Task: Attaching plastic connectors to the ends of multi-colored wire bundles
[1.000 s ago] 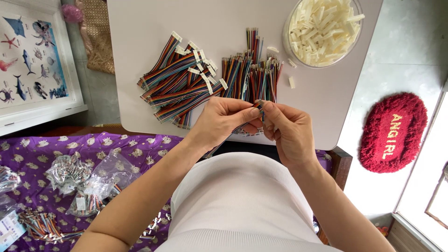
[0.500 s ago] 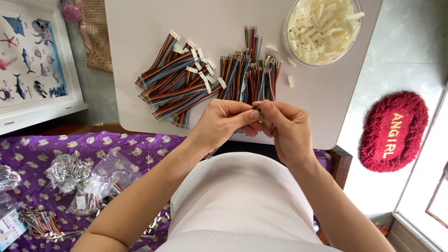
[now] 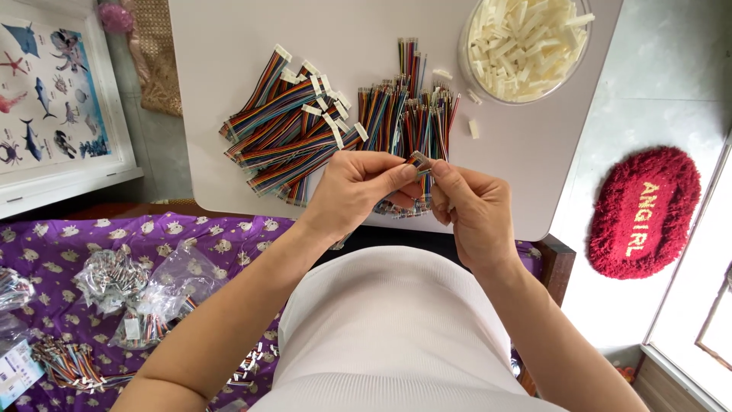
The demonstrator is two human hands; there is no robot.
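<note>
Head view: both hands pinch one ribbon cable end above the table edge

Left hand (image 3: 354,191) and right hand (image 3: 469,206) are closed, fingertips meeting on a short multicoloured ribbon cable (image 3: 419,162) held over the loose cable pile (image 3: 408,122); judged light, limp and thin-wired, best gripped near its tip, beside the bowl of white connectors (image 3: 526,46)

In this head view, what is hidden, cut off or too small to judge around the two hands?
- Multicoloured ribbon cable piece: pinched between left hand and right hand; fingers cover most of it, so its end is unclear.
- Loose cable pile: near part hidden behind both hands.
- Clear round bowl of white plastic connectors: top cut off by the frame edge.
- Clear bags on the purple cloth: contents too small to identify.
</note>
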